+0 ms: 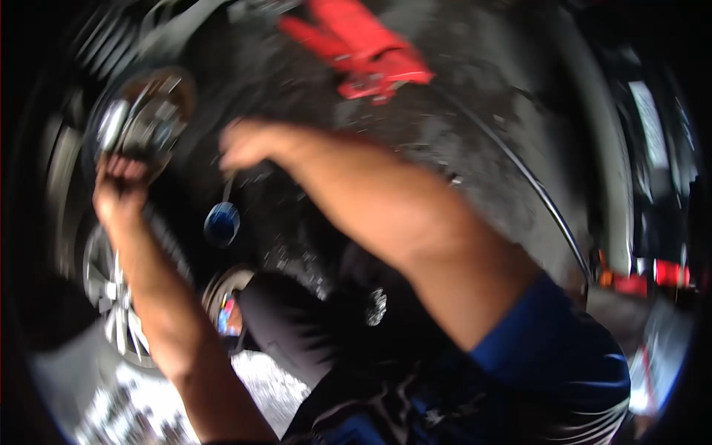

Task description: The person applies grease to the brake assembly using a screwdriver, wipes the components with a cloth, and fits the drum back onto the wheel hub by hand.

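Note:
At the left, my left hand (121, 189) is raised to the lower edge of a wheel hub and brake assembly (156, 122), its fingers curled in. A pale, shiny rounded part (113, 126) lies right above those fingertips; I cannot tell what the hand grips. My right hand (248, 143), smeared by motion, reaches in from the right with its fingers bent down and closed on a thin handle (228, 185). That handle runs down to a small round blue container (222, 223), overlapping its rim in this view.
A red floor jack (371, 55) stands at the top, its long metal handle (534, 182) slanting down to the right. An alloy wheel with a tire (111, 289) lies at lower left. My bent knee (285, 322) is below, over dark, wet-looking ground (475, 141).

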The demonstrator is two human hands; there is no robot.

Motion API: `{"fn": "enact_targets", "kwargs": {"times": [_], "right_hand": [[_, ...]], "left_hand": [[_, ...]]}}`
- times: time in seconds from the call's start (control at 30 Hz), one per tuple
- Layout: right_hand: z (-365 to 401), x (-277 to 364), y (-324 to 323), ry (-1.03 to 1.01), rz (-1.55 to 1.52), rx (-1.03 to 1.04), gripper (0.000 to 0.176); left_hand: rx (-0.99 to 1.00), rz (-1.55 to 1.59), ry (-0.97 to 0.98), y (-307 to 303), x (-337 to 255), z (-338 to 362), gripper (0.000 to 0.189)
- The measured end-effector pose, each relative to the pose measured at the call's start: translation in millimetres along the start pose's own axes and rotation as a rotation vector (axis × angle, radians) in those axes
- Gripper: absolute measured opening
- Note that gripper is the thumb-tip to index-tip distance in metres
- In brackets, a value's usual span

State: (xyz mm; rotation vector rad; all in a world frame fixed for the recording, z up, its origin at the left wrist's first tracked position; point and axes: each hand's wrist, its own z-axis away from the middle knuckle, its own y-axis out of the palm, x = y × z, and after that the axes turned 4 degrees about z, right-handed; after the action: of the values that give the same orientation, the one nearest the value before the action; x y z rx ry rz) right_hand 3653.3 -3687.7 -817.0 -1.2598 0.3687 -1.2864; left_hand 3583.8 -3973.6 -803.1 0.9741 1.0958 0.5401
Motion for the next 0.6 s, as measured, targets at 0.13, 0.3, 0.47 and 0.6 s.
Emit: {"fn": "enact_targets", "kwargs": {"times": [0.13,0.3,0.47,0.6], "right_hand": [[12.6,8.2,28.4,-0.019,-0.459,-0.203,0.029],[21.7,25.0,67.6,0.133,-0.371,-0.11,0.029],[-9.6,54.3,73.4,0.189,-0.327,-0.147,0.029],[-62.3,83.8,50.4,0.263,-0.214,-0.294,0.03]], "left_hand": [[-0.02,0.025,0.114,-33.3,-16.3,-18.3,0.025],[-0.25,0.13,0.174,-55.9,-35.8,-33.5,0.04],[-0.318,0.304,0.206,-70.8,-50.3,-50.7,0.021],[-0.51,0.377,0.181,-55.0,-54.8,-50.9,0.018]]}}
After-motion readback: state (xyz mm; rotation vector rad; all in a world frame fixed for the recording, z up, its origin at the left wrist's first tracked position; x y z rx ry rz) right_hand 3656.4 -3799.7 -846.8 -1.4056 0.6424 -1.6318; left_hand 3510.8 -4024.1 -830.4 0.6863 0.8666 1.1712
